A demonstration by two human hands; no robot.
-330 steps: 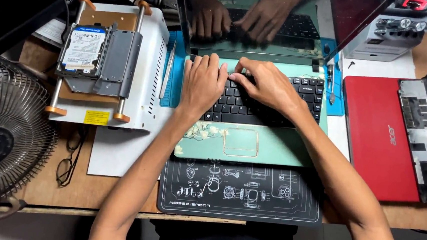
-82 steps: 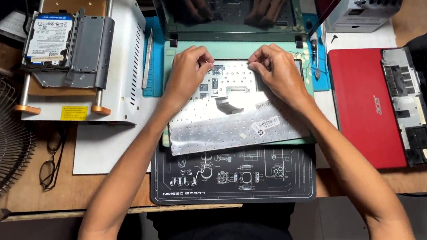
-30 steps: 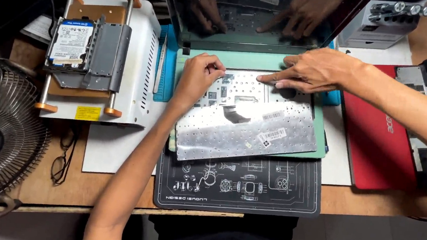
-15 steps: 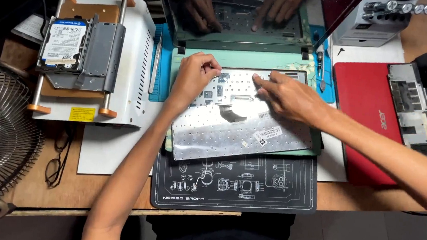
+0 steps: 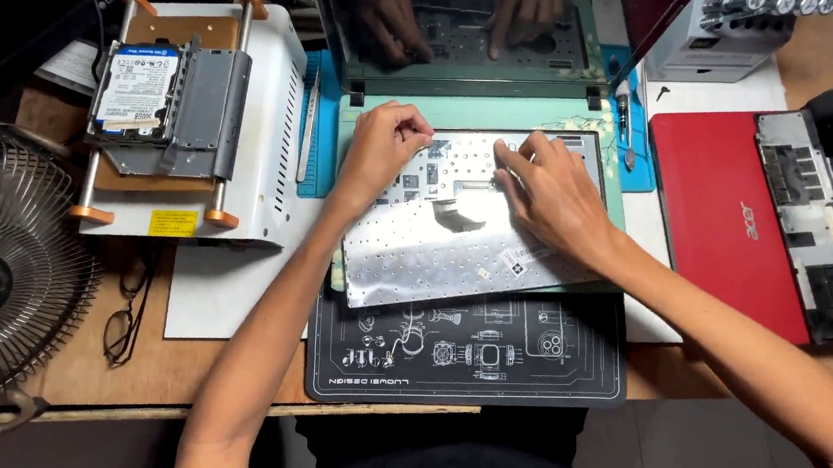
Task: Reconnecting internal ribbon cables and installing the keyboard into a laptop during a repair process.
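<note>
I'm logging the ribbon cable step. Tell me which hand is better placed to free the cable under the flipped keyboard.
Probably the right hand: its fingertips rest near the middle of the flipped keyboard, just above the ribbon cable. The left hand grips the keyboard's upper left edge, steadying it.

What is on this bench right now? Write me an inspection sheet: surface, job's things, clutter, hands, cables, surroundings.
Surface: wooden bench with a black printed mat at the front edge.
Job's things: silver keyboard, flipped underside up, on an open green laptop.
Clutter: hard drive on a white machine; red laptop, partly opened; eyeglasses; tweezers.
Hands: left hand and right hand both rest on the keyboard's upper edge.
Cables: dark cable at upper left.
Surroundings: fan at left.
</note>
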